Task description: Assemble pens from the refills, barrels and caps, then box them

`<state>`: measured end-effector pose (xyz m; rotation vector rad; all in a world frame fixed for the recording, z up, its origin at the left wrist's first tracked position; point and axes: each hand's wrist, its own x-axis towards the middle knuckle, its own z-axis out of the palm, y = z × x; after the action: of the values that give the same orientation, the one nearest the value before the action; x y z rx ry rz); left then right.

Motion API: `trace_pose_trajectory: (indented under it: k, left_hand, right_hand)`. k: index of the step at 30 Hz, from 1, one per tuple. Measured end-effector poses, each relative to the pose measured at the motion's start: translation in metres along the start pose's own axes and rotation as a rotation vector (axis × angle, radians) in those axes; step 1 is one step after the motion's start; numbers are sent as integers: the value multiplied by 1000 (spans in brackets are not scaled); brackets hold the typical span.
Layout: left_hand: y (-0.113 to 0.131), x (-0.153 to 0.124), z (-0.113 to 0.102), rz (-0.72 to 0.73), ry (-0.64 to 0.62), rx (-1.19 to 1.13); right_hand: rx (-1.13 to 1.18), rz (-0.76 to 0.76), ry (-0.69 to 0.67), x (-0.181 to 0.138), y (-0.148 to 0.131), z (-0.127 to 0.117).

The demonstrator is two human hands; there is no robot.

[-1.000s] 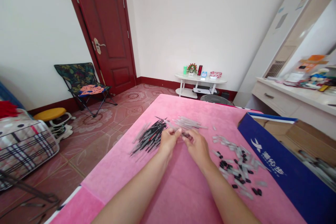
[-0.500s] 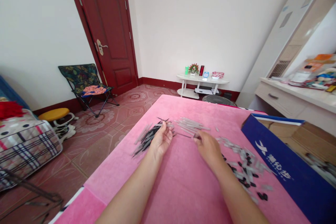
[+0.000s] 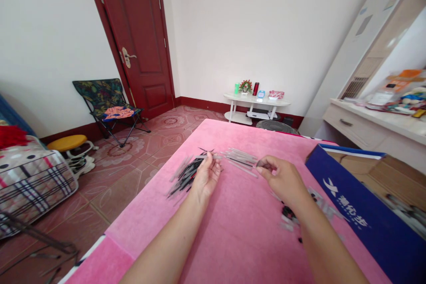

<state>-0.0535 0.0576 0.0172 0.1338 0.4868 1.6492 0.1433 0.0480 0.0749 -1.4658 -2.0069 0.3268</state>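
My left hand (image 3: 207,175) is palm up with its fingers curled, gripping a slim pen-like piece near the thumb tip that is partly hidden. Beside it on the left lies a pile of slim dark pen-like sticks (image 3: 186,176). My right hand (image 3: 278,173) pinches the end of a thin dark stick (image 3: 241,163), which points left over a row of clear slim tubes (image 3: 238,154). Under and beside my right forearm lie small black caps (image 3: 288,212) and clear caps (image 3: 328,208), partly covered by the arm.
A pink cloth (image 3: 233,230) covers the table. At the right stands an open blue cardboard box (image 3: 359,213) with more pieces inside. Beyond are a low white table (image 3: 279,103), a folding chair (image 3: 103,97) and a white cabinet (image 3: 372,128).
My right hand has moved right and slightly up, drawing the dark stick away from the left hand, over the clear tubes. My left hand has hardly moved.
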Motion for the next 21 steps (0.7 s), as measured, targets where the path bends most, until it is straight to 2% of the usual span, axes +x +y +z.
trace_pose_trajectory:
  k: [5, 13, 17, 21]
  left_hand:
    - [-3, 1, -1, -3, -9, 23]
    - [-14, -4, -8, 74, -59, 259]
    - [-26, -11, -9, 7, -38, 303]
    - [-34, -13, -9, -99, -26, 253]
  right_hand:
    - [-15, 14, -10, 0, 1, 3]
    - [-130, 39, 14, -2, -2, -9]
    - [-168, 33, 15, -2, 2, -20]
    - [-122, 10, -46, -1, 8, -29]
